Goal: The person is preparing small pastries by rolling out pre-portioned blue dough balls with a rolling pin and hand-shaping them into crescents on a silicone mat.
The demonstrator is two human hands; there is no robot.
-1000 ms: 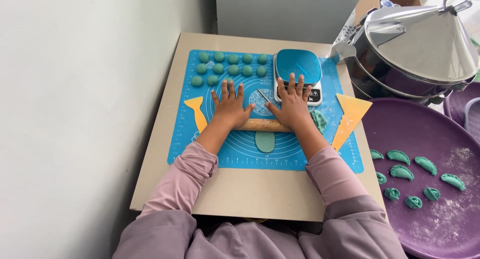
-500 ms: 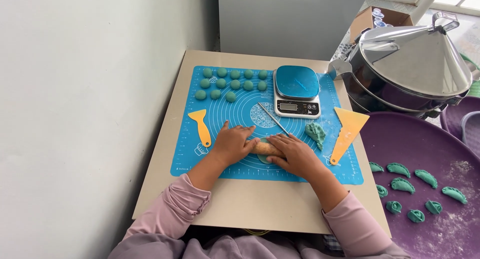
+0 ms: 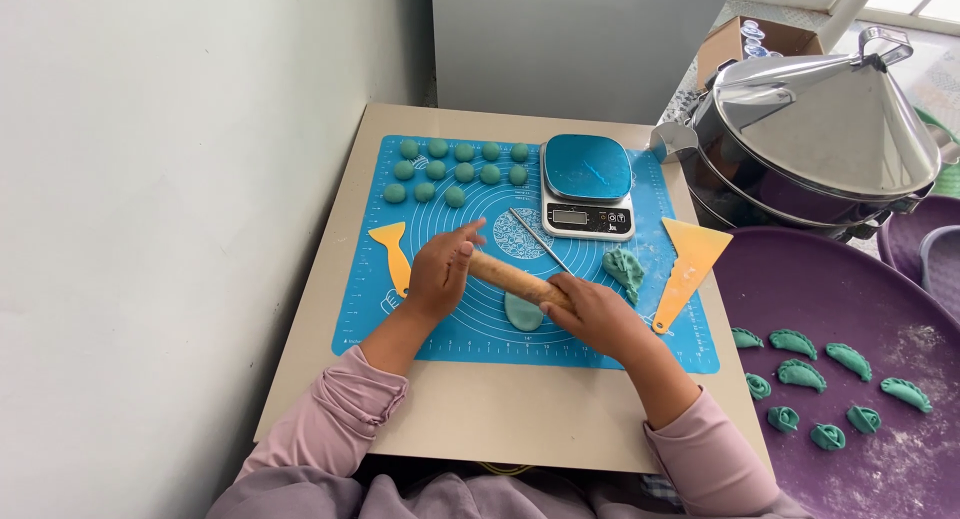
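A wooden rolling pin [image 3: 510, 277] lies at a slant across a blue silicone mat [image 3: 470, 324]. My left hand [image 3: 441, 266] presses on its left end with fingers spread. My right hand [image 3: 595, 314] covers its right end. Under the pin sits a small flattened teal dough disc [image 3: 521, 314], partly hidden. A rough lump of teal dough [image 3: 626, 269] lies just right of the pin. Several teal dough balls [image 3: 455, 169] sit in rows at the mat's far left.
A digital scale [image 3: 586, 185] stands at the mat's far edge, a thin metal rod [image 3: 536, 239] in front of it. Yellow scrapers [image 3: 391, 254] [image 3: 688, 266] flank the pin. A purple tray [image 3: 880, 469] with folded teal dumplings [image 3: 848, 359] is right, a steel steamer [image 3: 820, 144] behind it.
The pin was far from me with both palms flat on it, then rolled toward me. Now it lies slanted, my left hand farther out and my right hand nearer.
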